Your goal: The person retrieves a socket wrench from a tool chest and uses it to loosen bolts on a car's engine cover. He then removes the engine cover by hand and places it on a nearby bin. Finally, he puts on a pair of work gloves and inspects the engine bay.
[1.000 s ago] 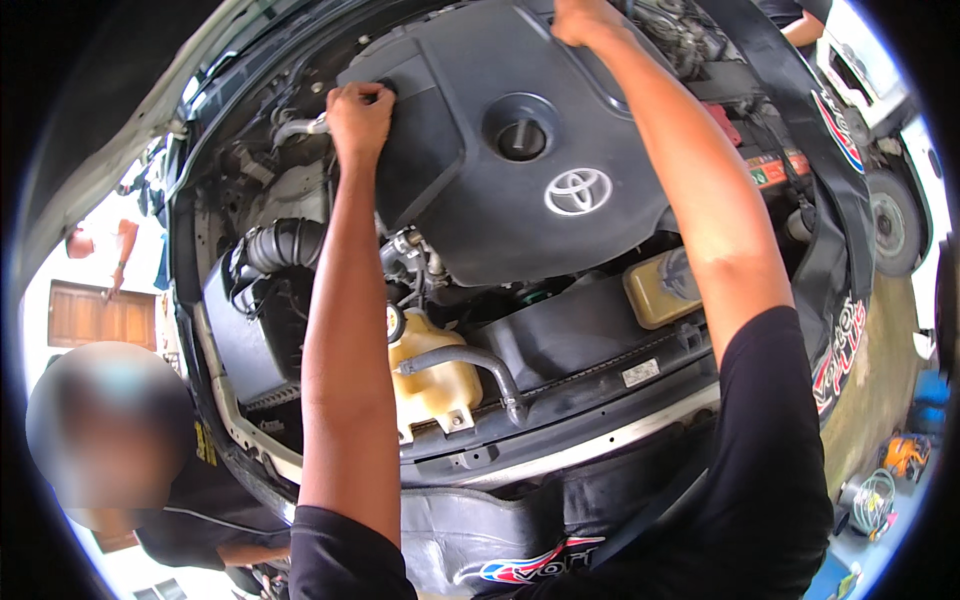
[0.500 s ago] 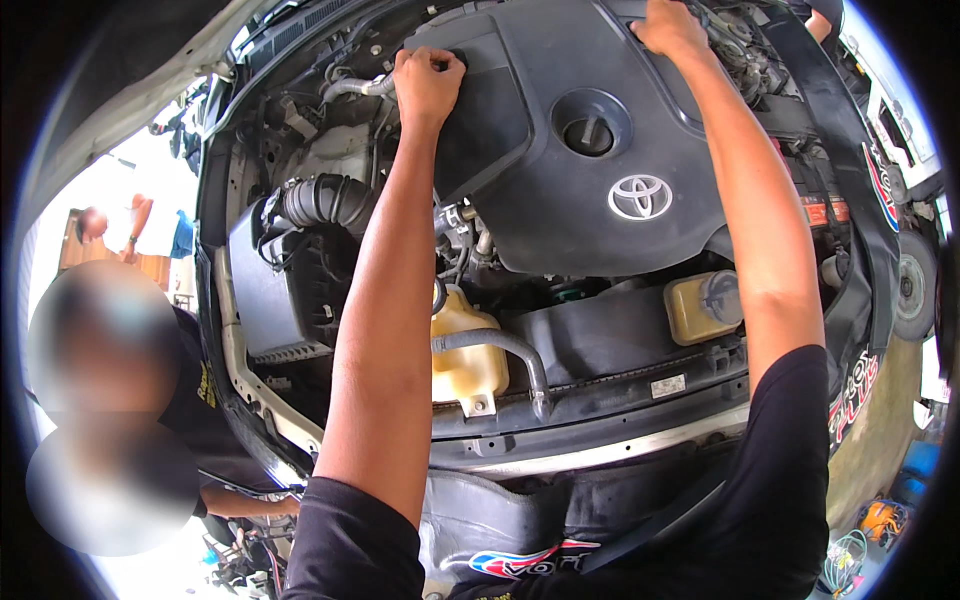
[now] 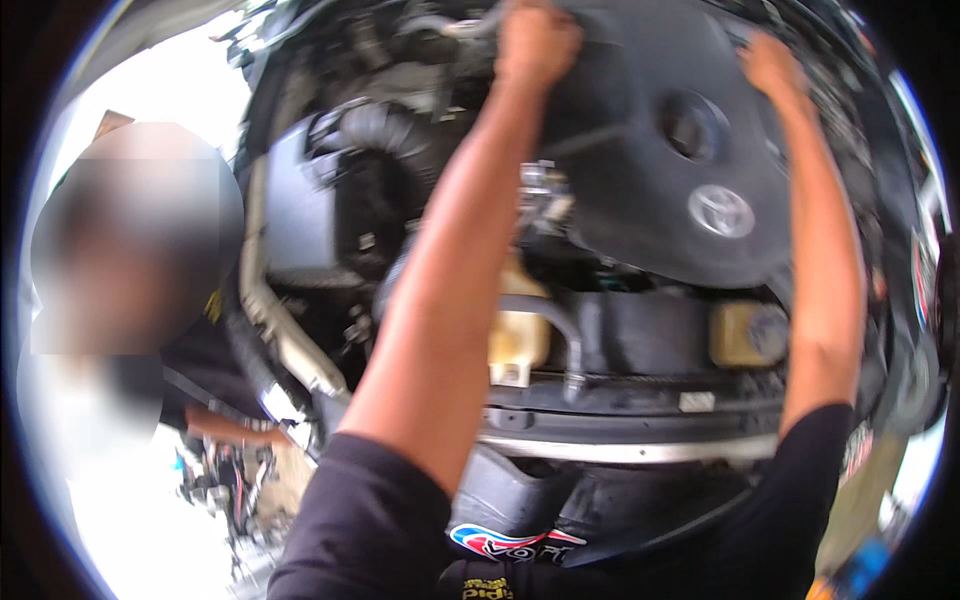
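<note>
The dark engine cover (image 3: pixel 650 180), with a round recess and silver emblem, lies over the engine at upper right, blurred by motion. My left hand (image 3: pixel 537 45) is curled on the cover's upper left edge, by a pale hose; its fingertips are hidden. At the cover's opposite edge my right hand (image 3: pixel 775 65) has its fingers curled onto the rim. Both forearms reach up from below across the engine bay.
A co-worker (image 3: pixel 210 350) is close at the left, a hand near the bay's edge. Around are a black air box (image 3: pixel 300 200), ribbed intake hose (image 3: pixel 375 130), translucent yellow reservoir (image 3: pixel 520 335), smaller tank (image 3: pixel 740 335) and padded fender cover (image 3: pixel 510 490) along the front.
The view has swung, so engine and hands sit farther right in the picture, now blurred. Both hands remain on the cover. The co-worker appears larger and higher at the left.
</note>
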